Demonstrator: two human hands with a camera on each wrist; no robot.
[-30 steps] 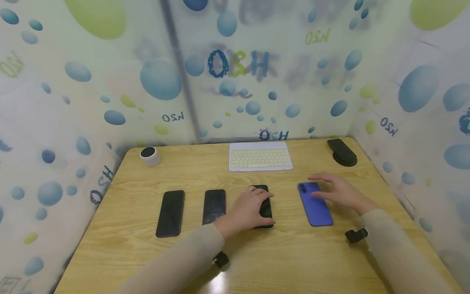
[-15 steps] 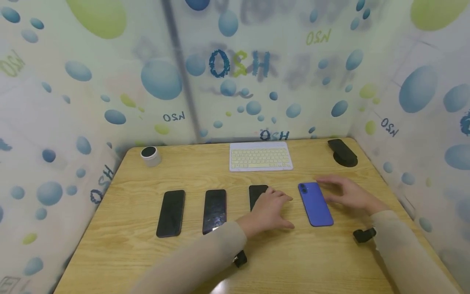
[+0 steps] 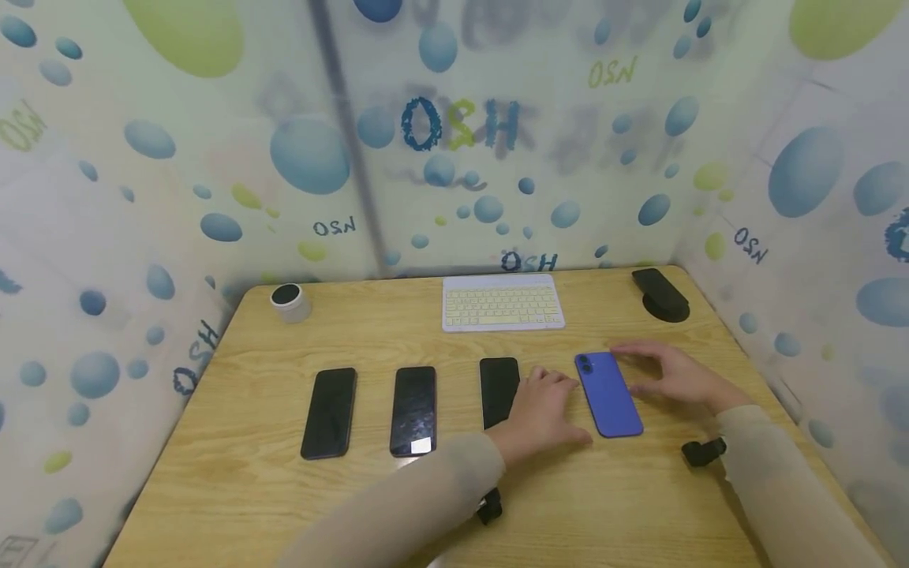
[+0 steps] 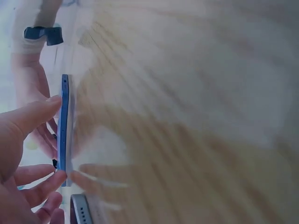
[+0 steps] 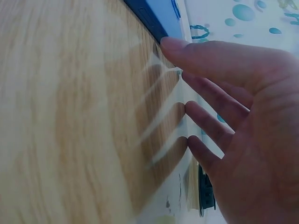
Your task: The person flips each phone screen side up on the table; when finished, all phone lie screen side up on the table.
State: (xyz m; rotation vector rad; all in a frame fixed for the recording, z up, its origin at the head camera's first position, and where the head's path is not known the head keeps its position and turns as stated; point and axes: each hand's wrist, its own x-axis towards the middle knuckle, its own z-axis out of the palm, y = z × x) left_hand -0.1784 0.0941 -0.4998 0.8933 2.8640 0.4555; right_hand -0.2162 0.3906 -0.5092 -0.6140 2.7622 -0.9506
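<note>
A blue phone lies back up on the wooden table, its camera lenses at the top left corner. My left hand hovers beside its left edge with thumb and fingers spread, partly covering a black phone. At the blue phone's right edge is my right hand, loosely bent; in the right wrist view its thumb tip meets the edge of the blue phone. Neither hand grips anything. Two more dark phones, one in the middle and one farther left, lie screen up in the same row.
Behind the row lies a white keyboard. A white cylinder with a black top stands at the back left, and a black slab on a round base at the back right. Patterned curtains enclose the table's back and sides.
My left hand has moved right, off the third black phone toward the blue one. My right hand has slid right, from over the blue phone to its right edge. The phones stay put.
</note>
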